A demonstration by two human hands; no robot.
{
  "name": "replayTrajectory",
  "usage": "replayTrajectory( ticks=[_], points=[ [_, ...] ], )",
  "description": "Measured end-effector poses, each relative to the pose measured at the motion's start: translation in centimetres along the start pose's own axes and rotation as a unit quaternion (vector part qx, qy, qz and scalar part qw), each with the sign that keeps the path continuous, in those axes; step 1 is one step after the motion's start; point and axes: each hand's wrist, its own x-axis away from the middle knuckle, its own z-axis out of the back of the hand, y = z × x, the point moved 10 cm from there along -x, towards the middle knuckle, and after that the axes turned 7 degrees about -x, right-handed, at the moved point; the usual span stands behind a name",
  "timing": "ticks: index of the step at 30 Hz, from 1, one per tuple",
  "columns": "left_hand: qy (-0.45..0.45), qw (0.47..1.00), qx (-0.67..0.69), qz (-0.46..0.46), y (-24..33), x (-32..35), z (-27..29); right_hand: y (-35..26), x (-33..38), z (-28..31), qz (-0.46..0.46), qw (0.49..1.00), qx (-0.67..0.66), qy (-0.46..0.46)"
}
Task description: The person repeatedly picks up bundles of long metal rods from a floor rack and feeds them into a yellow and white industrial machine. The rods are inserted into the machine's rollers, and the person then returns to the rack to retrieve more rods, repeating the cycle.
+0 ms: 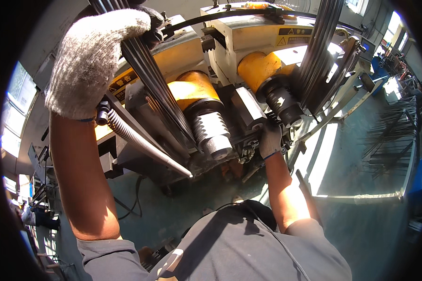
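In a pale knitted glove with dark fingertips, my left hand (98, 56) is closed around a bundle of dark metal rods (154, 79). The bundle slants down to the right, and its lower end sits beside a threaded machine spindle (211, 126) with a yellow housing (194, 89). My right hand (270, 140), gloved too, reaches low into the machine just right of a grey metal block (247, 107); its fingers are hidden. A second threaded spindle (283, 103) is close above it. Another rod bundle (318, 56) leans at the right without a hand on it.
A corrugated hose (140, 145) runs below the left bundle. At the top, a black curved bar (220, 18) crosses the machine's cream body (253, 37). To the right is a low frame (361, 197) with many thin dark rods (391, 131) piled beyond it.
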Motion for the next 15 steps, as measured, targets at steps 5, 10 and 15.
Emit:
replayTrajectory(
  ticks=[5, 10, 15],
  points=[
    [-0.071, 0.994, 0.008, 0.085, -0.5, 1.1, 0.3, -1.0, 0.8, -1.5, -0.040, 0.998, 0.041, -0.028],
    [-0.095, 0.986, -0.128, 0.040, -0.8, 1.3, 0.9, -1.7, 0.9, -1.1, -0.066, 0.997, 0.007, -0.031],
    [-0.099, 0.972, -0.208, 0.048, 0.5, 1.6, 1.7, -2.3, 0.5, -1.3, 0.115, 0.948, 0.283, -0.087]
  ],
)
